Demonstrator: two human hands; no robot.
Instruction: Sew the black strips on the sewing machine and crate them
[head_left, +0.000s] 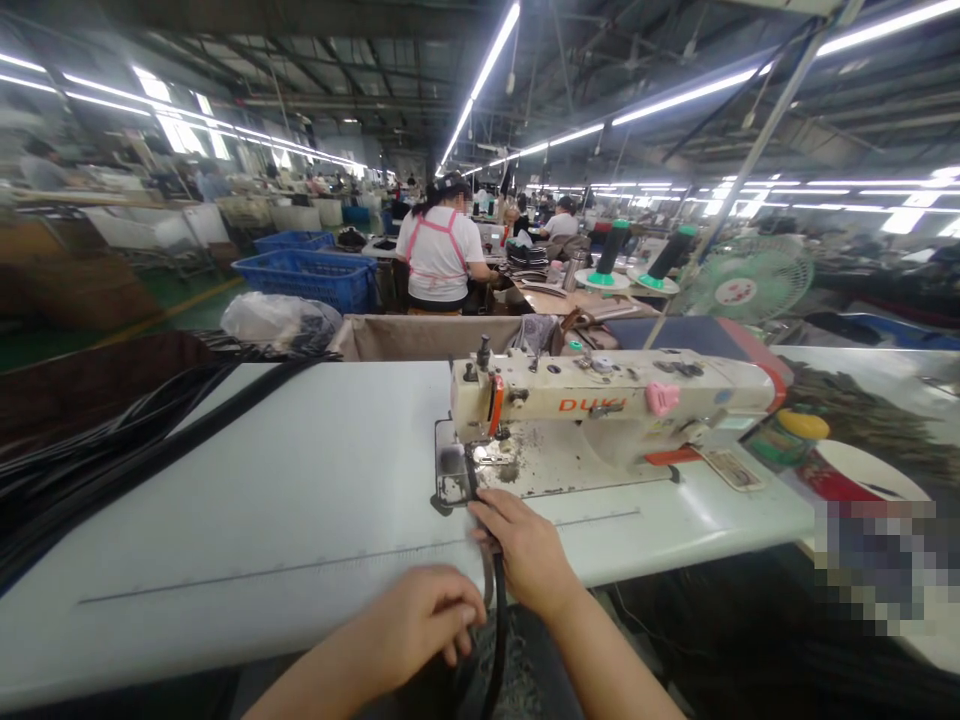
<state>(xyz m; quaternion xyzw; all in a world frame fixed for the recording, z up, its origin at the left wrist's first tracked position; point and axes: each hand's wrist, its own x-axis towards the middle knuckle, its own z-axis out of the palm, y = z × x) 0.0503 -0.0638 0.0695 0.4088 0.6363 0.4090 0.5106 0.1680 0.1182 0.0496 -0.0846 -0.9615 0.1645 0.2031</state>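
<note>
A narrow black strap [500,635] runs from the front table edge up to the needle area of a sewing machine [615,395]. My right hand [525,548] is on the strap just in front of the machine's metal plate [525,470], fingers over it and pressing it between them. Lower left, at the table's edge, my left hand [427,615] has its fingers curled in beside the strap. It is slightly blurred, and whatever its fingers hold, if anything, is hidden. The strap's far end disappears under the presser foot.
A pile of long black strips [97,480] lies along the table's left side. A ruler line [285,570] marks the white tabletop [300,480]. Right of the machine stand a yellow-lidded jar [795,435] and a red-and-white tub [862,475]. Behind, a co-worker [442,245] sits near blue crates [311,280].
</note>
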